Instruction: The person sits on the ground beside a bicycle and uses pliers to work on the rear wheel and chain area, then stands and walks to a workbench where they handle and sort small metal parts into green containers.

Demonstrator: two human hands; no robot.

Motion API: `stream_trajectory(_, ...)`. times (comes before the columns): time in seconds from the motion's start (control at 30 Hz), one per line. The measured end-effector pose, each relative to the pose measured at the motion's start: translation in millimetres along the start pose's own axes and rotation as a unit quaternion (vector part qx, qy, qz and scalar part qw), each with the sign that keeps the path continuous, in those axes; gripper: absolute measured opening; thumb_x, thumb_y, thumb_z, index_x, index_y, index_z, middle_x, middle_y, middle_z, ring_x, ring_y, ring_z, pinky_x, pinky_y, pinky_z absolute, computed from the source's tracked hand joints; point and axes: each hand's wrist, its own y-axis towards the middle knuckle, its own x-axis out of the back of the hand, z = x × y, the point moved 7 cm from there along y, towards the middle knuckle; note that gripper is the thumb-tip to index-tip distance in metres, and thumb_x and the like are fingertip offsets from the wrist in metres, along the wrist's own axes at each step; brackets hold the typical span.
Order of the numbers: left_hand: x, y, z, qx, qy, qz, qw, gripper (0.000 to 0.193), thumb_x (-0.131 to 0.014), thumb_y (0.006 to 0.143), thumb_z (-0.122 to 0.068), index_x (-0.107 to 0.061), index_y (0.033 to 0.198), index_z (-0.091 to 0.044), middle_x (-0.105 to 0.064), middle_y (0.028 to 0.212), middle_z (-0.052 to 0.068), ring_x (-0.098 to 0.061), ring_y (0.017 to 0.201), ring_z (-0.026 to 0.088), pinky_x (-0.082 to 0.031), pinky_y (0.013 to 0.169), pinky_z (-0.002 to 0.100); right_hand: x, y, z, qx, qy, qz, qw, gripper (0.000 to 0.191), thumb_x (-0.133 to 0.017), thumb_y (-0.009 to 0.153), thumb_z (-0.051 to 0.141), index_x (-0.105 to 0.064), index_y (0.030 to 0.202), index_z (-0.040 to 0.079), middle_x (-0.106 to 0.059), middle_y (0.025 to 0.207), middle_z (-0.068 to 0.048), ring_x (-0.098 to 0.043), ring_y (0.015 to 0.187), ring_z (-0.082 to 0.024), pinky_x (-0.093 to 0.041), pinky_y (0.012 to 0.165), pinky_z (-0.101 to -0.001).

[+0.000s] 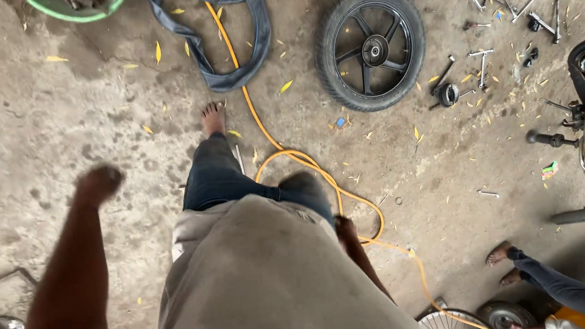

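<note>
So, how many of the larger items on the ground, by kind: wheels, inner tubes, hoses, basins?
Black spoked motorcycle wheel with tyre: 1
Limp dark rubber inner tube: 1
Long orange hose: 1
Green round basin: 1
Total: 4
Two more wheels at the bottom edge are cut off.

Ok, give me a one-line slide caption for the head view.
Person walking across a dusty workshop floor, empty left hand swinging, past an orange hose, inner tube and black wheel.

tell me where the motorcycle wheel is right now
In the head view, the motorcycle wheel lies flat on the ground, upper centre-right, between the inner tube and the scattered tools.
</note>
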Motion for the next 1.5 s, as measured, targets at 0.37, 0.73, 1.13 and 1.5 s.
stream_trajectory(0.37,268.1,248.9,-37.7,-0.104,-0.447,-0.229,0.858,0.017,-0.069,0.107,-0.012,-0.069,0.121,-0.002,-0.074,0.095,0.012,-0.074,0.085,0.02,-0.059,0.075,0.032,113.0,141.9,248.6,0.022,0.119,-0.021,0.992,0.019,-0.066,0.097,0.022,-0.072,0.11,0.008,-0.076,0.091,-0.005,-0.073,0.076,-0.017,-0.056,0.062,-0.0309)
stream_trajectory(0.73,88.3,242.7,-35.1,0.389,-0.239,0.161,0.875,0.054,-0.067,0.094,-0.053,-0.077,0.114,-0.004,-0.076,0.118,0.02,-0.07,0.111,0.039,-0.054,0.097,0.048,230.5,362.0,446.8,0.038,-0.026,0.124,0.991,0.022,-0.058,0.099,0.021,-0.069,0.113,0.008,-0.075,0.092,-0.009,-0.073,0.072,-0.02,-0.057,0.058,-0.0329)
stream_trajectory(1.13,240.5,479.5,-171.1,0.173,-0.481,-0.129,0.85,0.03,-0.076,0.093,-0.025,-0.072,0.115,-0.004,-0.075,0.104,0.02,-0.072,0.097,0.037,-0.057,0.082,0.042,438.9,568.5,779.2,0.208,0.136,0.005,0.969,0.017,-0.067,0.104,0.017,-0.068,0.116,0.005,-0.074,0.095,-0.009,-0.073,0.075,-0.02,-0.057,0.06,-0.0309)
stream_trajectory(1.5,333.7,682.3,-46.9,0.282,-0.478,-0.131,0.821,0.033,-0.079,0.093,-0.031,-0.074,0.113,-0.006,-0.075,0.1,0.017,-0.073,0.091,0.032,-0.057,0.08,0.042,339.0,613.3,864.5,0.084,-0.083,0.173,0.978,0.019,-0.066,0.098,0.013,-0.069,0.115,0.008,-0.075,0.095,-0.009,-0.072,0.074,-0.019,-0.055,0.058,-0.032)
